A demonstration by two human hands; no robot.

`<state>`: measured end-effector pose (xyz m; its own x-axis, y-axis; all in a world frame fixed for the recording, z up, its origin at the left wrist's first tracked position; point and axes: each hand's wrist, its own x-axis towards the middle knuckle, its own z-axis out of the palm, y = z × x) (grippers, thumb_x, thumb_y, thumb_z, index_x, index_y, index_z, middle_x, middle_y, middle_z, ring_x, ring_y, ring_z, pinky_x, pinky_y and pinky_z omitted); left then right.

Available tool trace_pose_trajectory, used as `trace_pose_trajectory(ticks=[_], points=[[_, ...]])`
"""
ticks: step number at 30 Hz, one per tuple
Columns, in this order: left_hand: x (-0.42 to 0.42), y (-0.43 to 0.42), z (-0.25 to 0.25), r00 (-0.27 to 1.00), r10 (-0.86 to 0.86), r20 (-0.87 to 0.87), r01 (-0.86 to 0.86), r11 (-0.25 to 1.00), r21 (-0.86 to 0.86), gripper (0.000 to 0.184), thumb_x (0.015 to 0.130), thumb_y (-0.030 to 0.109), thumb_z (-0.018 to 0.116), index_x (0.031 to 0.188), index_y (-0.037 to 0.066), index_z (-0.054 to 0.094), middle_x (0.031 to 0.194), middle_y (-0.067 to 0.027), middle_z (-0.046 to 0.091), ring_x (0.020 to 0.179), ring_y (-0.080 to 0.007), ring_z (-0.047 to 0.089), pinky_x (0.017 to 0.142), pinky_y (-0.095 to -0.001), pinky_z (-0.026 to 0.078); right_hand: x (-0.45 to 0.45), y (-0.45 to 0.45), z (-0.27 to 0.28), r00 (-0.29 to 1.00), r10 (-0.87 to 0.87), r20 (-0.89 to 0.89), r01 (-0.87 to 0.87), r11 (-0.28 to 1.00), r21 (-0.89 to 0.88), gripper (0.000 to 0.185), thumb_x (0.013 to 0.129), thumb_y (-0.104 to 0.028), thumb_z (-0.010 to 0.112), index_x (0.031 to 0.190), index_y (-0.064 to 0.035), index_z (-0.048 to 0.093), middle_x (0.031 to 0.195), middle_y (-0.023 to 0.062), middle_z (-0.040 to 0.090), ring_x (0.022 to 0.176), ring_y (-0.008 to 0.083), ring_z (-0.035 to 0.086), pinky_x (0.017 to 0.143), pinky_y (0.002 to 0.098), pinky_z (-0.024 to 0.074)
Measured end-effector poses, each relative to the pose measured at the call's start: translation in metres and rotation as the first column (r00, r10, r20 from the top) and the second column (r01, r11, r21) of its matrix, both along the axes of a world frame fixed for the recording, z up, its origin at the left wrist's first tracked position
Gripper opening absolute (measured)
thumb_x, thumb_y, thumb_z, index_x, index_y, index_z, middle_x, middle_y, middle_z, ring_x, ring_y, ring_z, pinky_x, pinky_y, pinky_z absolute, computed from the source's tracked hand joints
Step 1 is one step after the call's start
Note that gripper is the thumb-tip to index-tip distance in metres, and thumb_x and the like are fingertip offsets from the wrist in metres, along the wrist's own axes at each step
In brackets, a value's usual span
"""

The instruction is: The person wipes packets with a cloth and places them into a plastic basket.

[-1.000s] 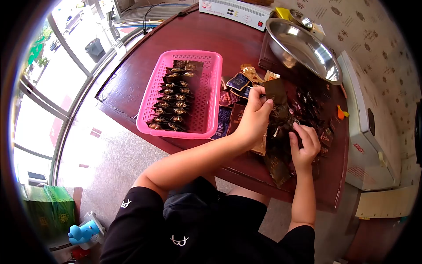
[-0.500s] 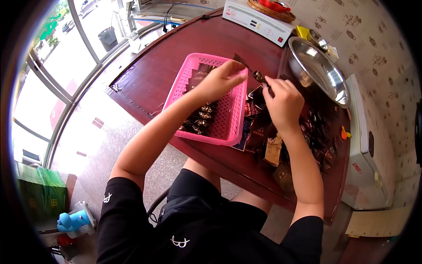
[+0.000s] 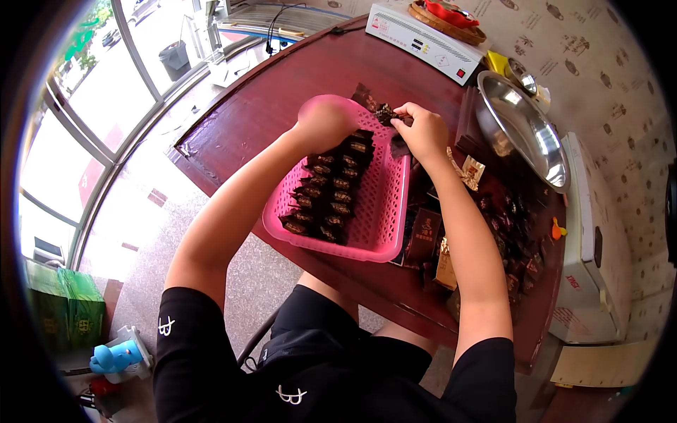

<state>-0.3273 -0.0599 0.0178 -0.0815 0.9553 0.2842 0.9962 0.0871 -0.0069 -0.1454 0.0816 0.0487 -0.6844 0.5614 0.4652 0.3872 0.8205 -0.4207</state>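
Observation:
My right hand point(image 3: 424, 131) pinches a small dark packet point(image 3: 385, 113) with a shiny twisted look, beyond the far right corner of the pink basket point(image 3: 395, 233). A dark flap reaches out from the packet to the left. Over the far left part of the basket is my left hand point(image 3: 328, 127), smeared by motion, so its fingers cannot be made out. In the basket, dark packets with gold print point(image 3: 341, 197) lie in two rows along the left and middle. Bare pink mesh shows on the right side.
Loose dark packets point(image 3: 508, 215) and a brown box point(image 3: 424, 235) lie right of the basket. A steel bowl point(image 3: 522, 127) leans at the table's right. At the back stands a white appliance point(image 3: 423, 44) bearing a wicker tray point(image 3: 451, 25). A white carton point(image 3: 589, 240) is beyond the right edge.
My left hand has come away from the packet, moving left over the basket. My right hand has moved left and slightly up with the packet. More of the rows in the basket shows.

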Motion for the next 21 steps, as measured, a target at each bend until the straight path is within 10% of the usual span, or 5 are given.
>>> trace_pose_trajectory(ticks=[9,11,15,17,21], points=[[0.009,-0.035,0.018,0.971,0.006,0.237,0.003,0.999,-0.037,0.024,0.089,0.025,0.061,0.101,0.006,0.068,0.102,-0.0130,0.061,0.109,-0.0299,0.055,0.090,-0.0429,0.046,-0.022,-0.006,-0.012,0.901,0.222,0.372,-0.212,0.975,-0.067,0.020,0.077,-0.026,0.074,0.096,-0.0221,0.074,0.091,0.0013,0.072,0.085,0.0212,0.069,0.073,0.0369,0.0533],[0.003,-0.030,0.005,0.991,-0.096,0.089,0.063,0.947,0.316,0.026,0.089,0.022,0.061,0.109,0.006,0.064,0.106,-0.0121,0.063,0.108,-0.0292,0.058,0.092,-0.0429,0.046,-0.025,-0.008,-0.013,0.849,0.238,0.472,-0.237,0.970,-0.062,0.022,0.078,-0.025,0.073,0.099,-0.0226,0.073,0.100,0.0010,0.072,0.095,0.0195,0.067,0.079,0.0379,0.0527],[-0.001,-0.021,-0.009,0.962,-0.205,0.182,0.136,0.932,0.336,0.026,0.091,0.023,0.055,0.110,0.009,0.064,0.113,-0.0092,0.064,0.106,-0.0281,0.060,0.091,-0.0440,0.048,-0.023,-0.009,-0.012,0.848,0.228,0.479,-0.234,0.971,-0.049,0.029,0.080,-0.025,0.073,0.108,-0.0224,0.072,0.100,-0.0002,0.073,0.095,0.0180,0.068,0.082,0.0329,0.0522],[0.005,-0.024,0.010,0.970,0.029,0.243,0.019,0.981,-0.194,0.030,0.094,0.024,0.050,0.117,0.009,0.062,0.118,-0.0104,0.064,0.111,-0.0291,0.058,0.094,-0.0428,0.047,-0.020,-0.005,-0.016,0.864,0.307,0.399,-0.291,0.951,-0.100,0.034,0.080,-0.026,0.072,0.114,-0.0231,0.070,0.100,0.0026,0.073,0.093,0.0187,0.069,0.082,0.0332,0.0528],[0.002,-0.024,0.002,0.968,-0.008,0.250,0.039,0.992,-0.120,0.033,0.095,0.023,0.049,0.122,0.005,0.059,0.119,-0.0142,0.062,0.116,-0.0307,0.055,0.098,-0.0419,0.043,-0.001,-0.016,0.004,0.963,0.191,0.191,-0.182,0.981,-0.064,0.037,0.081,-0.025,0.071,0.116,-0.0144,0.069,0.095,0.0071,0.073,0.085,0.0199,0.071,0.077,0.0324,0.0542]])
